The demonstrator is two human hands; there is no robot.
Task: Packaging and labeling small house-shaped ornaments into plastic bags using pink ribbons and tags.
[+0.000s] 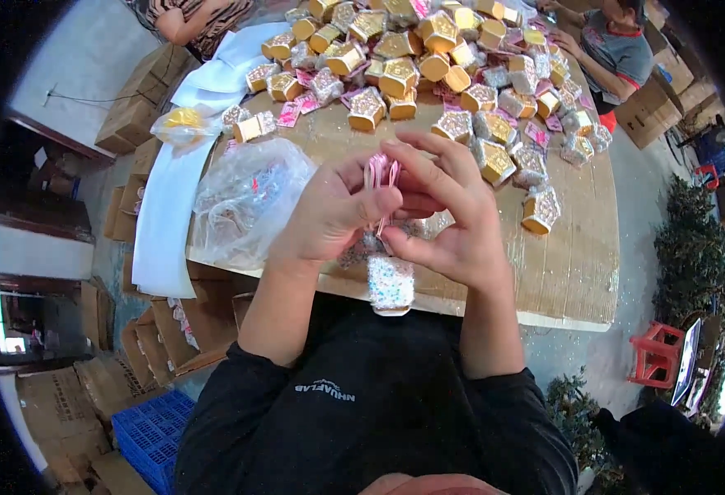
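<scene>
Over the table's near edge, my left hand (329,210) and my right hand (453,198) meet around a folded pink-and-white strip (372,172). The left thumb and fingers pinch it from one side. From the other side, the right thumb and fingers close on it, and part of the strip is hidden by them. Just below my fingers hangs a white glittery ornament (391,282) with a pale base; it seems joined to the strip, though the join is covered. Left of my left hand sits a clear plastic bag (251,198) with small colourful things inside.
A large pile of gold and glittery house-shaped ornaments (400,76) covers the table's far part. One ornament (541,210) stands apart at right. White sheeting (164,223) drapes the left edge. Two other people sit across. Cartons, a blue crate (155,433) and a red stool (658,355) surround the table.
</scene>
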